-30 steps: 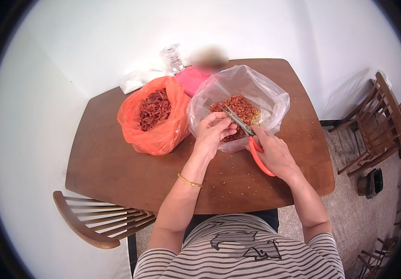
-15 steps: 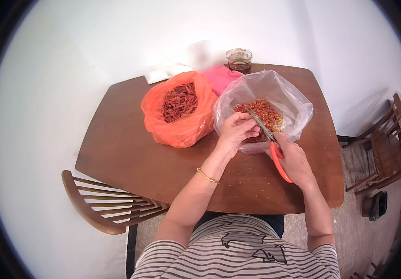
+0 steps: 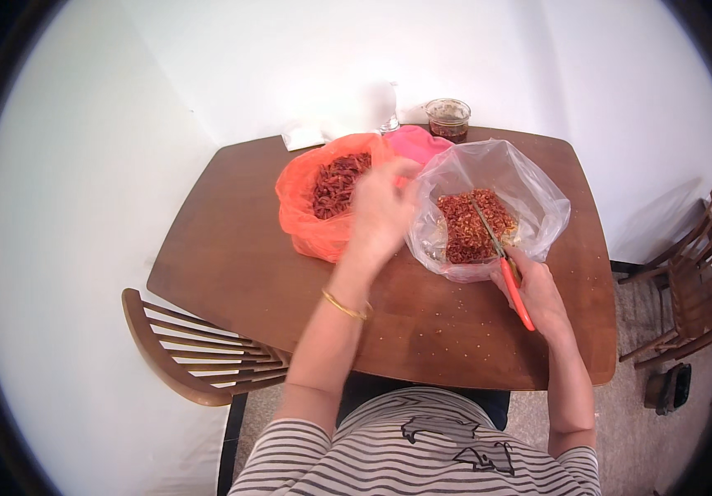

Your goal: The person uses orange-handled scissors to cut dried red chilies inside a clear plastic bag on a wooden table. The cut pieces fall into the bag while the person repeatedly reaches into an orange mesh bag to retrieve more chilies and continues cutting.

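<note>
My right hand grips red-handled scissors, their blades reaching over a clear plastic bag. Cut red chili pieces lie in that bag, with pale seeds among them. My left hand, smeared by motion, is in the air by the right side of an orange-red plastic bag. Whole dried red chilies fill this bag, partly hidden by the hand. Whether the left fingers hold anything cannot be seen.
A glass jar with dark contents stands at the table's far edge, behind a pink cloth-like thing. Small bits are scattered on the brown table. Wooden chairs stand at the left and right.
My left hand has left the scissor blades and moved left, to the orange-red bag. The scissors stay in my right hand over the clear bag. The whole view has shifted slightly.
</note>
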Available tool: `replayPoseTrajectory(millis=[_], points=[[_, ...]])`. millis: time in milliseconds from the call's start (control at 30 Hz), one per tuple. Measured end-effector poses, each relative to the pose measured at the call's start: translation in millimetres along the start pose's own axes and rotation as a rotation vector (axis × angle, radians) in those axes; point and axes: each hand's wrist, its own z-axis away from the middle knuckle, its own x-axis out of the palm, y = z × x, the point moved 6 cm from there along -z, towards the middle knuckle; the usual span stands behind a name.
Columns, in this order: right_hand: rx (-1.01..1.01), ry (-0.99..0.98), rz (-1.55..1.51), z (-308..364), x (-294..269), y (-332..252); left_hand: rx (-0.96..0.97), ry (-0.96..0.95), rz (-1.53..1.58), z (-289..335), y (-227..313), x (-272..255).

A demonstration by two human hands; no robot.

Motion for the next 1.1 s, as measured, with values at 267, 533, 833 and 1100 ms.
replayPoseTrajectory(millis=[267,533,833,1100], points=[[0.074,-0.04,-0.004,0.0,-4.3,-18.0,-0.506,-0.068,-0.822,-65.6,-137.7,-83.6],[0.061,-0.004,0.024,2.8,-9.7,-17.1,-0.522,-0.075,-0.313,-66.4,-173.2,-58.8],[-0.005,-0.002,0.021,0.9,-9.7,-24.8,-0.355,0.191,-0.201,-73.5,-174.0,-82.5],[0.064,-0.011,0.013,2.2,-16.7,-21.6,-0.351,-0.019,0.869,-36.6,-26.5,-27.0]])
